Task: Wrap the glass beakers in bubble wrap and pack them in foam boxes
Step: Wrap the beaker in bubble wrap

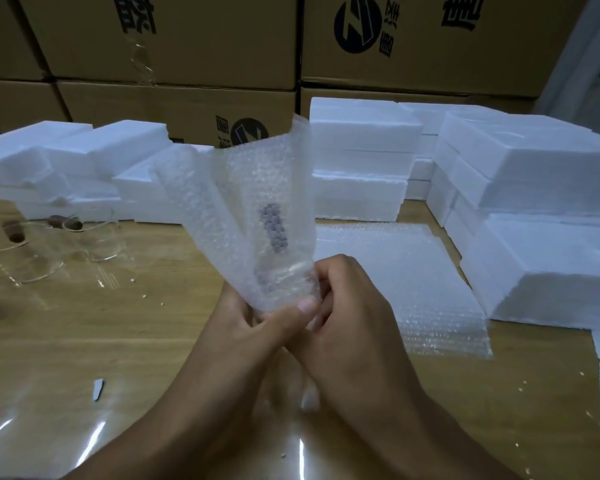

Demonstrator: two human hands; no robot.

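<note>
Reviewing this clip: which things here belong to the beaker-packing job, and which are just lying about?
Job: bubble wrap piece, gripped by left hand and right hand; glass beakers; bubble wrap stack; foam boxes.
Lying about: cardboard cartons; grey scrap; brown bits by the beakers.

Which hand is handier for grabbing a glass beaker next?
Probably the left hand: the beakers stand on its side, and the right hand also grips the bubble wrap.

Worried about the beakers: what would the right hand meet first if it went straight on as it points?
The bubble wrap sheet that the right hand pinches; beyond it, probably the left foam boxes, not the beakers, though depth is unclear.
</note>
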